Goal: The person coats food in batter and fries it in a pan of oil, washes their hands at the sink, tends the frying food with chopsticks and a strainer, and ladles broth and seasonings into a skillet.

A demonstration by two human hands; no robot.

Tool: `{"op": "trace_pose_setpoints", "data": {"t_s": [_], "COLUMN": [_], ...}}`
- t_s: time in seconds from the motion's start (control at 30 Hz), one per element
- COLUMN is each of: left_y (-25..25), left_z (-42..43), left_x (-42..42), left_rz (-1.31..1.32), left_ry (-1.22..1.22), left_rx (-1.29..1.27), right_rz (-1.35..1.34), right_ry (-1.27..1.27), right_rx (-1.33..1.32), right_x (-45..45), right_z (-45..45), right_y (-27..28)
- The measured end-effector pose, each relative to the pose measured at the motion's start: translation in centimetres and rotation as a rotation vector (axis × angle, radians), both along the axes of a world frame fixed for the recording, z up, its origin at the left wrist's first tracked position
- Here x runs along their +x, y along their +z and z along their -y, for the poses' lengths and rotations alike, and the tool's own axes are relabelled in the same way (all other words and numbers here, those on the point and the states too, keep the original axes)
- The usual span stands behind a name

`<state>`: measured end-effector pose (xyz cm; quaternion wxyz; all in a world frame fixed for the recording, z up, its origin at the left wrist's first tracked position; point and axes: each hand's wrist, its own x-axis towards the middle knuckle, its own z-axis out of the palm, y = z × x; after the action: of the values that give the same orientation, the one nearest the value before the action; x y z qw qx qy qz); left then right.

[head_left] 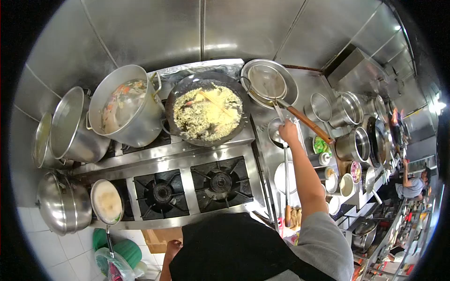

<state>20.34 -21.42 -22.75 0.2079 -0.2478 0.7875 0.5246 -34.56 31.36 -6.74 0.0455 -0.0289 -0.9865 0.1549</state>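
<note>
Fingers of the right hand (pixel 288 132) are bunched together at the near end of a narrow metal utensil (pixel 278 111), though whether they pinch it or only touch it I cannot tell. Right below them lies a ladle (pixel 287 180), its long handle running back toward the person's body, an arrangement that probably keeps its wooden end easy to grab. The left hand (pixel 174 247) hangs low beside the dark apron (pixel 229 246), well apart from the cookware; its fingers look curled, but I cannot tell whether they hold anything. Just beyond the right hand, a mesh strainer (pixel 267 79) rests in a wide metal bowl (pixel 294 88), presumably so that drips are caught, with its wooden handle (pixel 307 122) jutting out over the steel desk (pixel 265 164). Left of that, on the back of the stove, sits a wok (pixel 186 85) of loose yellow food (pixel 206 117) (pale sticks, perhaps chopsticks, lie across it). A tall stockpot (pixel 147 129) stands close by the wok, and a long-handled pan (pixel 107 201) of pale liquid sits farther left at the stove's front. On the right, chopped greens (pixel 321 145) and other containers crowd near the arm, likely grouped for quick reach. Far right, another person (pixel 413 188) appears small.
</note>
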Motion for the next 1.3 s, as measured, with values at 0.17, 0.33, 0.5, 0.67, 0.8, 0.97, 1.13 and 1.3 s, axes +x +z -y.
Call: {"op": "trace_pose_setpoints", "data": {"t_s": [0.17,0.33,0.5,0.67,0.8,0.97,1.13,1.3], "left_y": [6.6,2.5,-1.4,4.8,4.5,6.7,5.4,5.7], "left_z": [-1.1,-0.8,0.6,-0.9,-0.2,-2.4,-3.1,-3.2], "left_x": [-4.9,-2.4,1.1,-0.4,-0.4,-0.8,0.2,0.9], "left_rz": [-0.034,-0.05,-0.244,0.168,-0.016,0.243,0.281,0.279], "left_ry": [0.017,-0.098,-0.492,0.08,-0.156,0.181,0.234,0.244], "left_rx": [0.067,0.171,-0.194,0.066,-0.113,0.163,0.132,0.114], "right_rz": [-0.127,-0.258,-0.064,0.073,0.119,0.148,0.182,0.192], "right_ry": [-0.058,0.148,0.282,0.337,0.319,0.334,0.302,0.249], "right_rx": [-0.245,-0.289,-0.284,-0.083,-0.037,-0.096,-0.136,-0.164], "right_x": [4.6,9.9,11.3,11.0,10.8,10.3,10.3,10.8], "right_z": [2.8,4.6,7.3,9.5,11.7,13.4,13.5,12.9], "right_y": [6.9,8.5,6.7,4.5,4.4,3.6,3.7,4.6]}}
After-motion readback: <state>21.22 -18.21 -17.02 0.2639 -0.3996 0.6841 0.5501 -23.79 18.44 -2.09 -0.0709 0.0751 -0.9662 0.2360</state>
